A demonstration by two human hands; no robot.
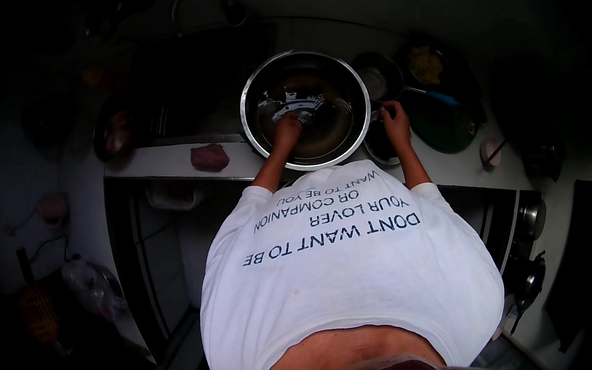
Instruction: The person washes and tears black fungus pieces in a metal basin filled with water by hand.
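Observation:
A wide metal basin (248, 123) with a bright rim stands at the counter's front, with dark, shiny liquid in it. My left hand (288, 130) reaches over the near rim into the basin, its fingers bunched together at the liquid; what they hold, if anything, is hidden. Just outside the basin's right rim is my right hand (396, 121), fingers pinched together. It is too dark to tell what it grips. Below it sits a small dark bowl (378, 149), partly covered by my hand and the basin.
A pink cloth (209, 158) lies on the counter's front edge. Behind on the right are a pan (379, 75), a blue handle (443, 98), a plate of yellow food (425, 65) and a green round board (445, 132). A dark bowl (118, 131) stands far left.

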